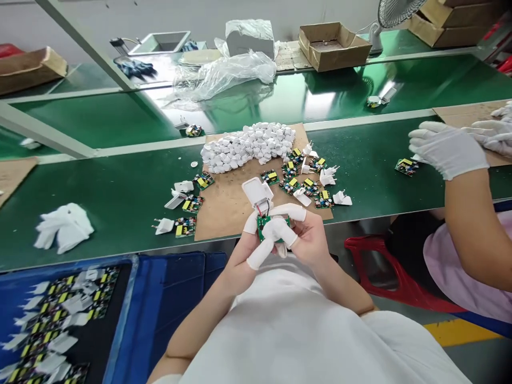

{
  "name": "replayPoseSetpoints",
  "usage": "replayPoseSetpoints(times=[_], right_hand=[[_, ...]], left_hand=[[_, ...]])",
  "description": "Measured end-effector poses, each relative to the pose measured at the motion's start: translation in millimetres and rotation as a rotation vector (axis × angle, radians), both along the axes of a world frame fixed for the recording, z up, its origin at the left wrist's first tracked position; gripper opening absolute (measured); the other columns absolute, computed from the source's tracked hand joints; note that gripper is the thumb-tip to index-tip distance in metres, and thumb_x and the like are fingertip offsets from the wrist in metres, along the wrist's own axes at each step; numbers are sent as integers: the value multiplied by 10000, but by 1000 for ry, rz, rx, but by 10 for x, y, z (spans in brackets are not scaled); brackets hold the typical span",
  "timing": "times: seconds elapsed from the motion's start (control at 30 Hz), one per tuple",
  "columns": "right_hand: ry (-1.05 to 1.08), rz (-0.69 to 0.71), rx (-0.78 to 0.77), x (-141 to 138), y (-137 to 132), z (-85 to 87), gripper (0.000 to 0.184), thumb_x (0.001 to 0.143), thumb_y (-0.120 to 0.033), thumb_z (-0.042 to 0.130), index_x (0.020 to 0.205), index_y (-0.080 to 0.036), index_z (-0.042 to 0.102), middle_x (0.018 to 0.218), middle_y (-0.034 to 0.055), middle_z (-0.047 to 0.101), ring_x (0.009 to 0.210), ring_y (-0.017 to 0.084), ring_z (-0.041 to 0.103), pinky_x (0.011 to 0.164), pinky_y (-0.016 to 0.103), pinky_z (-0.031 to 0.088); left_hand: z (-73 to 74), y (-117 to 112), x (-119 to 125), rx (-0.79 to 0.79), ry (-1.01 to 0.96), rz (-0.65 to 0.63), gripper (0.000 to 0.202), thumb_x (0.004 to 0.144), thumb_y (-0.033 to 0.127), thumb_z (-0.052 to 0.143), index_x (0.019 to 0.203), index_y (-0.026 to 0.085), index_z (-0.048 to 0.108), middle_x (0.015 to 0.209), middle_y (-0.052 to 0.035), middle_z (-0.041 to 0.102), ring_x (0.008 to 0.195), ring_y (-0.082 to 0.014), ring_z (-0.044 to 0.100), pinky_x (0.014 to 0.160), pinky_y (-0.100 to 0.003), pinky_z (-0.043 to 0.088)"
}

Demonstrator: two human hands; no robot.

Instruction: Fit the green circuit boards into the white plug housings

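On the green bench (132,197), three boards (185,228) are lying along the left edge of one cardboard sheet (224,208) and about seven more are clustering at its right, near a pile of white caps (248,146) too many to count. At the bench's near edge, the left hand (242,264) and right hand (313,237) are pinching one wired board (261,226) between narrowly set, white-covered fingers, its wires leading to one white casing (255,191). Beyond, one fan (398,9) and one open box (340,57) are standing against a pale wall (180,13), while a co-worker's gloved hand (450,150) is hovering at the right.
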State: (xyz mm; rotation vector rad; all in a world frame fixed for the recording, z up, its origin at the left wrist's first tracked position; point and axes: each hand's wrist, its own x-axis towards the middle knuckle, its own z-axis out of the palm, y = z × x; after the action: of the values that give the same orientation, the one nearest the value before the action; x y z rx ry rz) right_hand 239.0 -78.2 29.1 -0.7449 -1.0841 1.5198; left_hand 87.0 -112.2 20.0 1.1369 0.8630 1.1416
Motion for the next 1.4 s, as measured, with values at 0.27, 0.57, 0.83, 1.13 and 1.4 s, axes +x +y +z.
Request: replayPoseSetpoints(times=[0.27,0.57,0.83,1.13,1.4], right_hand=[[-53,-44,-52,-108,195,-6,427,890,-619,892,932,-203,803,865,38,765,522,115,630,453,247,586],[-155,-162,52,-98,453,-143,348,1001,-607,801,1018,-266,871,1051,75,840,767,186,776,710,318,697],[-250,-222,10,-36,560,-214,353,1013,-608,781,949,-275,881,1010,84,857,886,243,818,837,382,714],[-192,-188,-101,-131,631,-205,275,866,-514,948,856,-270,821,940,55,812,755,215,737,637,343,659],[-218,-129,-153,-15,625,-207,352,903,-589,886,958,-246,828,938,60,809,695,196,712,578,324,638]], left_hand=[[-113,236,-17,-63,71,96,513,1070,575,668,1474,267,600,959,-31,716,709,-165,625,682,-317,613],[-136,606,41,-57,15,156,412,1044,538,723,1359,277,677,1246,-80,806,1031,-225,775,1015,-401,657],[-223,706,124,-191,-55,280,443,945,541,847,1279,262,762,1207,-74,854,1071,-250,815,999,-390,691],[-171,725,89,-148,113,259,501,1037,635,687,1313,225,772,1056,-84,863,694,-175,718,682,-315,662],[-245,695,145,-309,-32,328,509,952,610,816,1321,261,785,1371,-102,823,1307,-332,752,1139,-505,621]])
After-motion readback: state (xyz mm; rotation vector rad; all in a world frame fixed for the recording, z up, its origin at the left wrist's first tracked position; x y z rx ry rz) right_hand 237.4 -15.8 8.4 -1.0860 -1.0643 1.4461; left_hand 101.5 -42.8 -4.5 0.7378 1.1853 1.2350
